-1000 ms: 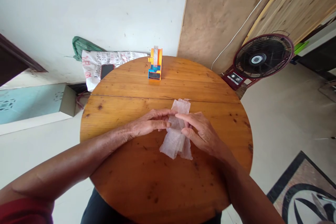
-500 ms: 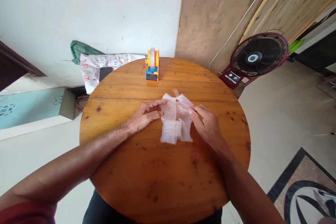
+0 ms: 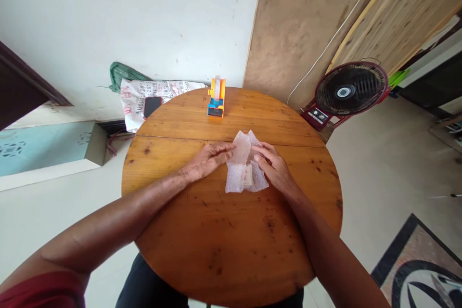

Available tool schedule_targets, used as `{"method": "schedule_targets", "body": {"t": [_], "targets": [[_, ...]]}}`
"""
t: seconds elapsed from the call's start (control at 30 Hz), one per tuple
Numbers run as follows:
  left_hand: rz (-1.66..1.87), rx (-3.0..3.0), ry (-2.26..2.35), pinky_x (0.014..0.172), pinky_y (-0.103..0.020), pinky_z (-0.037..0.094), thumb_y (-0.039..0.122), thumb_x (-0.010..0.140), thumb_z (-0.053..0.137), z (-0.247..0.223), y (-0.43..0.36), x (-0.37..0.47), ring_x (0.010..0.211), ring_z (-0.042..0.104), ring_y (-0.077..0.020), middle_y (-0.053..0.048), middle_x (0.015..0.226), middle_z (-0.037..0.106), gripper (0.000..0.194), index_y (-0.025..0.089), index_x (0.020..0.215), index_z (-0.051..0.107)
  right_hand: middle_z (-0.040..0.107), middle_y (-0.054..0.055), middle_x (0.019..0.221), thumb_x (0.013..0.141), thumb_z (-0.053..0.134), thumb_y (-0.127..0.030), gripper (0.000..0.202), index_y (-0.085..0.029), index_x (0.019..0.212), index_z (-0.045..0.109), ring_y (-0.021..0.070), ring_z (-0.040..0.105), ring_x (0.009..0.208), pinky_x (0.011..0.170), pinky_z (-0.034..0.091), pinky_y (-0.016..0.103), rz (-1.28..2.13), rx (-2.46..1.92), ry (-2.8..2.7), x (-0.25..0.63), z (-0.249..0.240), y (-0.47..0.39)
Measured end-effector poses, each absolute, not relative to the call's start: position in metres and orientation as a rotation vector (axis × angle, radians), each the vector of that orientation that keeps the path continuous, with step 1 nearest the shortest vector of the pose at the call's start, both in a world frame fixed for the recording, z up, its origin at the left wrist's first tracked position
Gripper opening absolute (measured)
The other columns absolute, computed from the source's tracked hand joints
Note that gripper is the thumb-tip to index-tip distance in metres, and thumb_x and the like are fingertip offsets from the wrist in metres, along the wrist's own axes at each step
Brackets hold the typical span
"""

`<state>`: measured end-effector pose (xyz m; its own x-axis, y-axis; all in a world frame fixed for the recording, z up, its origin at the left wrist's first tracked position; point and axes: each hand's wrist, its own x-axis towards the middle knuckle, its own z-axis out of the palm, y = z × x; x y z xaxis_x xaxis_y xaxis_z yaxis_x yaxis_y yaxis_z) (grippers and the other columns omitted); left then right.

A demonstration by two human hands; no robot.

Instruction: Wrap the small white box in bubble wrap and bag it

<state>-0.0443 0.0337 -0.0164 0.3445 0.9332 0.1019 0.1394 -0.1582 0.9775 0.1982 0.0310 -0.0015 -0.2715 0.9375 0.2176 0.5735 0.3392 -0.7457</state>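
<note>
bubble wrap (image 3: 235, 179) lies between left hand (image 3: 211, 160) and right hand (image 3: 273, 166), touching both; whether they pinch, i cannot tell. far-left sack (image 3: 159, 89) reads "iso9001 2015".

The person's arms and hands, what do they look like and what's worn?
A dark red sleeve shows on the left arm. The right arm shows no sleeve. Left hand and right hand are bare, with no glove or watch visible.

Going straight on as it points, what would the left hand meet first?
Likely the bubble wrap: the left hand has its fingertips at the wrap's left edge, though contact is unclear.
</note>
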Motion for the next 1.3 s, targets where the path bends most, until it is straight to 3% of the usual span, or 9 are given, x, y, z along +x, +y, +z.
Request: {"method": "schedule_targets", "body": {"t": [0.13,0.27,0.4,0.57,0.73,0.9,1.03,1.13,1.3], "targets": [[0.952,1.506,1.044,0.099,-0.043,0.048,0.051,0.08,0.064,-0.017,0.034,-0.045,0.107,0.063,-0.0276,-0.009,0.117,0.07,0.053,0.015,0.119,0.067,0.057,0.007,0.14,0.091,0.053,-0.049,0.046,-0.025,0.129,0.062,0.0254,0.049,0.133,0.115,0.032,0.044,0.866,-1.352,-1.741,0.196,-0.002,0.032],[1.024,1.449,1.102,0.091,-0.04,0.051,0.051,0.081,0.062,-0.02,0.039,-0.047,0.098,0.064,-0.0255,-0.008,0.107,0.072,0.052,0.014,0.118,0.067,0.062,0.005,0.135,0.085,0.061,-0.052,0.045,-0.024,0.119,0.067,0.0262,0.05,0.132,0.115,0.033,0.044,1.05,-1.303,-1.361,0.195,-0.009,0.035],[1.077,1.502,1.155,0.086,-0.041,0.053,0.051,0.083,0.061,-0.02,0.04,-0.049,0.091,0.064,-0.0234,-0.009,0.102,0.068,0.06,0.016,0.131,0.057,0.067,0.003,0.128,0.079,0.069,-0.05,0.041,-0.024,0.111,0.07,0.0272,0.054,0.127,0.113,0.036,0.046,1.261,-1.147,-1.086,0.193,-0.013,0.038],[1.203,1.964,0.977,0.109,-0.047,0.039,0.047,0.089,0.058,-0.002,0.026,-0.05,0.132,0.043,-0.0293,-0.013,0.138,0.049,0.046,0.023,0.129,0.062,0.067,0.003,0.127,0.078,0.07,-0.048,0.04,-0.025,0.111,0.069,0.0266,0.057,0.124,0.11,0.04,0.045,1.354,-1.066,-1.027,0.188,-0.006,0.034],[0.908,2.33,0.73,0.118,-0.055,0.02,0.053,0.092,0.049,0.011,0.012,-0.049,0.147,0.019,-0.0349,-0.008,0.161,0.021,0.047,0.027,0.129,0.063,0.067,0.007,0.128,0.085,0.058,-0.054,0.054,-0.024,0.13,0.058,0.0282,0.064,0.113,0.099,0.05,0.048,1.32,-1.121,-1.277,0.189,-0.007,0.03],[0.908,2.376,1.045,0.116,-0.049,0.025,0.045,0.1,0.031,0.005,0.018,-0.049,0.141,0.03,-0.0305,-0.011,0.152,0.039,0.049,0.02,0.116,0.069,0.064,0.009,0.131,0.089,0.046,-0.063,0.064,-0.023,0.139,0.052,0.0284,0.062,0.118,0.097,0.051,0.047,1.116,-1.232,-1.485,0.192,-0.015,0.032],[0.92,2.38,1.379,0.097,-0.041,0.041,0.047,0.1,0.031,0.001,0.029,-0.052,0.102,0.056,-0.0247,-0.013,0.1,0.066,0.05,0.015,0.09,0.068,0.059,0.009,0.138,0.088,0.052,-0.06,0.059,-0.023,0.133,0.057,0.0283,0.052,0.131,0.105,0.045,0.048,1.059,-1.216,-1.379,0.192,-0.015,0.035],[0.824,2.36,1.595,0.087,-0.038,0.043,0.049,0.099,0.033,-0.002,0.036,-0.057,0.08,0.055,-0.0215,-0.009,0.075,0.061,0.05,0.016,0.075,0.064,0.057,0.009,0.14,0.086,0.057,-0.055,0.054,-0.022,0.128,0.06,0.0276,0.05,0.133,0.11,0.04,0.047,0.996,-1.281,-1.332,0.193,-0.012,0.035],[0.809,2.337,1.713,0.088,-0.043,0.043,0.042,0.088,0.053,-0.009,0.042,-0.063,0.087,0.055,-0.025,-0.011,0.085,0.063,0.031,0.015,0.079,0.068,0.058,0.011,0.139,0.086,0.058,-0.051,0.053,-0.02,0.129,0.06,0.0271,0.051,0.131,0.113,0.034,0.047,0.828,-1.411,-1.47,0.198,-0.01,0.035]]}}
